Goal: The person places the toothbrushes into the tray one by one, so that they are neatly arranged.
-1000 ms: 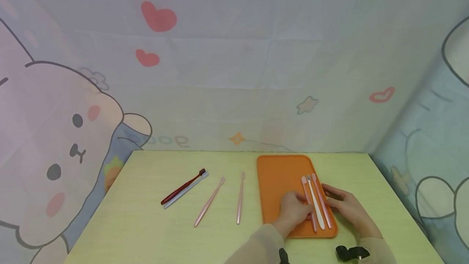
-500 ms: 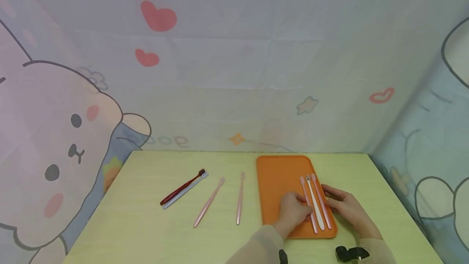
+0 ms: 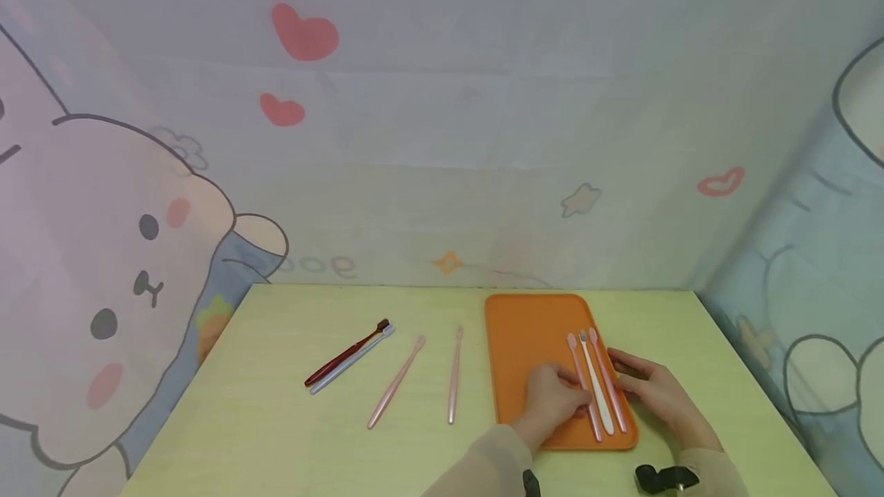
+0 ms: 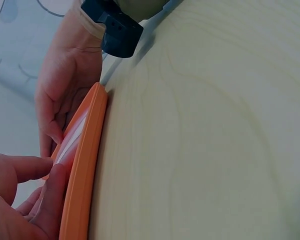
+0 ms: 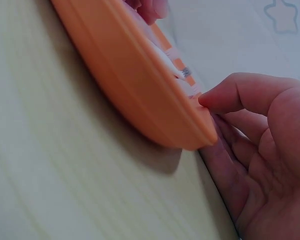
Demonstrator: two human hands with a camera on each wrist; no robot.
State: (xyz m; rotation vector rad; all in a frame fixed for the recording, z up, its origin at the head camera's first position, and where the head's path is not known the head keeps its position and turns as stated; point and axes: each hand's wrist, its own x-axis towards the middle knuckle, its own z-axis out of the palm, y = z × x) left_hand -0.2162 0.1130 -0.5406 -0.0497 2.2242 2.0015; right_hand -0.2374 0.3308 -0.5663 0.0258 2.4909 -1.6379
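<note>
An orange tray [image 3: 521,328] lies on the right part of the table. Three toothbrushes rest side by side in it: a pink toothbrush [image 3: 578,365] on the left, a white toothbrush [image 3: 598,392] in the middle, and another pink toothbrush [image 3: 611,383] along the right rim. My left hand [image 3: 550,401] reaches over the tray and pinches the left pink toothbrush near its handle; its fingertips are partly hidden. At the tray's right edge, my right hand [image 3: 656,393] grips the rim, the thumb [image 5: 221,97] on it and the other fingers lower along the side.
Left of the tray, a dark red toothbrush [image 3: 341,357] lies against a pale blue-grey toothbrush [image 3: 354,361]. Two more pink toothbrushes, one slanted [image 3: 396,386] and one nearly straight [image 3: 454,382], lie nearer the tray. A patterned cloth [image 3: 442,113] hangs behind the table.
The left pink toothbrush has shifted very slightly under my left hand, closer in line with its neighbours. My right hand stays at the tray's edge.
</note>
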